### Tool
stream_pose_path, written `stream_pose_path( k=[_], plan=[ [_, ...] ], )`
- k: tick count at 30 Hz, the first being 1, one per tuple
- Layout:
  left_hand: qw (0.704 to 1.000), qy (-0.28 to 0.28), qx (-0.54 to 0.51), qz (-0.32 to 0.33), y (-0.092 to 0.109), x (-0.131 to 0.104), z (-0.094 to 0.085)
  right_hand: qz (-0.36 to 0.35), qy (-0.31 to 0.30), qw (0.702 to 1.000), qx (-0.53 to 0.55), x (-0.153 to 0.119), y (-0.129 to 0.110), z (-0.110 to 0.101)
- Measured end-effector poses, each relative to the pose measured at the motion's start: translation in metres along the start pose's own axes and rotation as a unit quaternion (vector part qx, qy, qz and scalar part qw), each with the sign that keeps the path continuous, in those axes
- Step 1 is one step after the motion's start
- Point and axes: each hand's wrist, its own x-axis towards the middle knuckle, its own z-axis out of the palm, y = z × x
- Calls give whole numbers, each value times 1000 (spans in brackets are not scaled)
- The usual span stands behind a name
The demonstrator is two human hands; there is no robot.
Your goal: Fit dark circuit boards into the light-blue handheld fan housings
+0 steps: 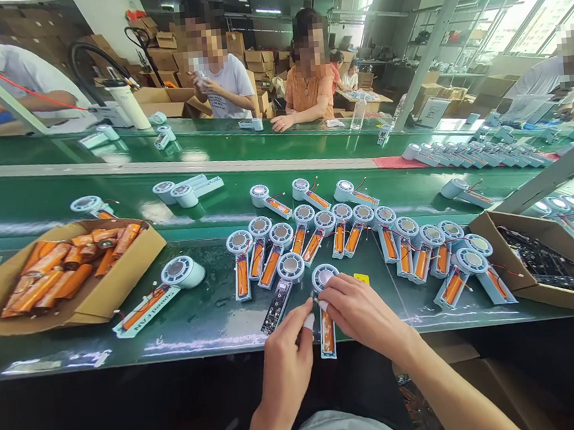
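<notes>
A light-blue handheld fan [329,347] with an open handle and an orange battery lies at the bench's front edge, its handle toward me. Over its neck, my left hand [288,351] is closed in a thumb-and-finger pinch; what it holds is too small to make out. From the other side my right hand [361,308] meets it, fingers curled and pinched at the same spot, covering part of the fan. White coverings show on some fingertips. Just left lies another fan [291,267] with a black circuit board [276,306] along its handle.
Several open fans [353,233] with orange batteries stand behind my hands. A carton of orange batteries [55,269] is at left, one of black circuit boards [539,258] at right. A single fan [179,273] lies left. Co-workers sit beyond the green conveyor [262,147].
</notes>
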Motion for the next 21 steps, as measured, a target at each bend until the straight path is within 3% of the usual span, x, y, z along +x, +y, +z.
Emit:
stream_pose_path(
  k=[6, 12, 15, 18, 21],
  plan=[
    [991, -83, -89, -47, 3, 11, -15, -24, 5, 991, 134, -5, 18, 3],
    [985, -106, -120, -70, -1, 15, -15, 8, 26, 982, 187, -5, 15, 8],
    [987, -94, -99, -81, 0, 12, -14, 73, 54, 962, 256, -11, 14, 5],
    [993, -73, -37, -86, 0, 7, -12, 194, 89, 925, 314, -27, 15, 2],
    [994, -71, 18, -75, -1, 4, -10, 278, 35, 900, 334, -46, 13, 5]
  ],
)
